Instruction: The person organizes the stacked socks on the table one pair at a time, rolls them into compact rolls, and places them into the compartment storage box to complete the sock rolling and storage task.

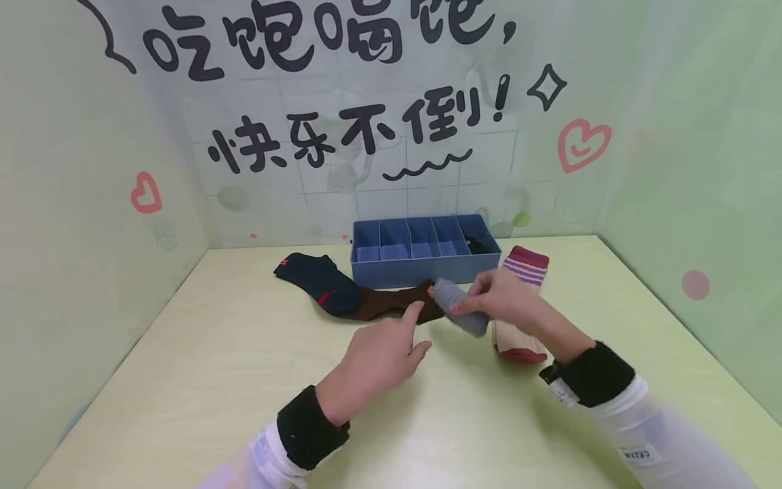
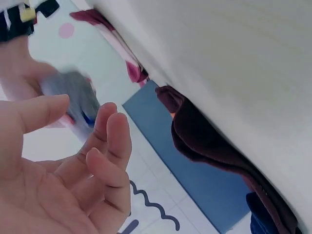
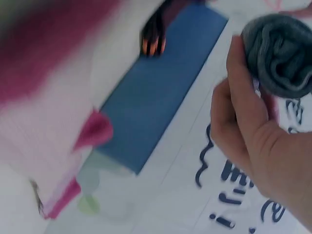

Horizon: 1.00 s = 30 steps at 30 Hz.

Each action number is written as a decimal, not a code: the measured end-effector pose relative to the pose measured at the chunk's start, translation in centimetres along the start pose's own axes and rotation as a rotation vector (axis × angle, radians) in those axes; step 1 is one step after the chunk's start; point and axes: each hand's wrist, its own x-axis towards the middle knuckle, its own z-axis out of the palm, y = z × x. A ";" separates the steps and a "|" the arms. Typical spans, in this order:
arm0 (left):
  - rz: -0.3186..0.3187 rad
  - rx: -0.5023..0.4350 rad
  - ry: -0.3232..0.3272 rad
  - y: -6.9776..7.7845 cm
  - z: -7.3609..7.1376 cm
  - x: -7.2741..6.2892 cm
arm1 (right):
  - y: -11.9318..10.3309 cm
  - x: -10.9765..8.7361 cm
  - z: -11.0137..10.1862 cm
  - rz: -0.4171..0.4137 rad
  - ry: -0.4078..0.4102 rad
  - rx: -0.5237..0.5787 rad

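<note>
My right hand [image 1: 510, 299] grips a rolled-up grey sock [image 1: 453, 300], raised over the table in front of the blue box. In the right wrist view the roll's coiled end [image 3: 280, 61] faces the camera. Lower and to the left, my left hand [image 1: 380, 353] hovers with its index finger extended; the left wrist view has its fingers [image 2: 117, 141] loosely bent around nothing. A brown sock [image 1: 385, 303] lies beyond it. Over that sock's left end rests a navy sock [image 1: 324, 282] with red marks. Under my right forearm is a cream and maroon striped sock [image 1: 525, 268].
The blue divided box [image 1: 421, 272] stands against the back wall, with a black item [image 1: 475, 246] in its rightmost compartment. Pale walls [image 1: 702, 204] border the table [image 1: 214, 380] at both sides and the back.
</note>
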 end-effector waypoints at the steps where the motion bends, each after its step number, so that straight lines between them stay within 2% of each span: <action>1: -0.001 0.001 0.006 -0.1 -0.1 0.1 | -0.2 1.0 -0.9 0.012 0.053 0.006; 5: 0.000 -0.016 -0.016 -0.5 -0.1 0.0 | -1.2 5.5 -3.4 0.025 0.287 -0.015; 8: -0.010 -0.015 -0.045 -0.7 0.2 -0.2 | -1.9 9.1 -3.4 -0.027 0.438 -0.056; 11: -0.025 0.001 -0.064 -0.9 0.5 -0.3 | -2.3 12.0 -2.1 -0.087 0.520 -0.140; 13: -0.022 0.003 -0.073 -1.0 0.7 -0.3 | -2.2 13.5 -1.0 -0.111 0.531 -0.214; 17: -0.002 0.005 -0.076 -1.0 0.7 -0.1 | -1.7 15.5 1.1 -0.140 0.497 -0.411; 20: 0.009 0.027 -0.055 -1.0 0.5 0.1 | -1.1 16.3 2.2 -0.163 0.460 -0.533; 23: 0.012 0.036 -0.050 -1.2 0.2 0.4 | -0.3 16.9 2.6 -0.161 0.404 -0.548; 27: -0.005 0.016 -0.055 -1.9 0.1 0.8 | 0.0 17.4 2.3 -0.103 0.222 -0.518; 30: -0.019 0.029 -0.053 -2.6 0.0 0.9 | -0.4 17.4 2.0 -0.071 0.046 -0.567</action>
